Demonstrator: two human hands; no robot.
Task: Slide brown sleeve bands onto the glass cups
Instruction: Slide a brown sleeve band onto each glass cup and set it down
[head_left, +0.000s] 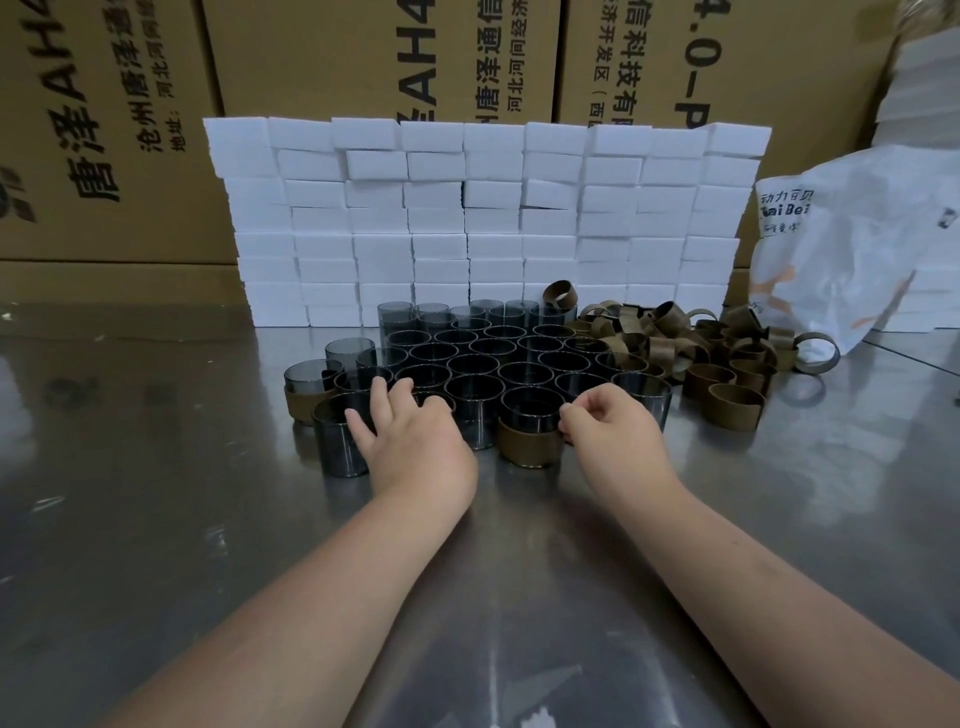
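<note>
1. Judged step: seating a band (524, 442) on the front cup (530, 408). The right hand (615, 436) has its fingers (571, 420) curled at the band's edge; whether they pinch it cannot be told.
2. The left hand (415, 444), fingers spread, touches the bare cups (470, 364) on the table (156, 493).
3. The next move likely calls for lifting one bare cup and fetching from the loose bands (675, 340) on the right. The cups stand packed close together, which hampers picking one out; white blocks (467, 218) stand behind.
</note>
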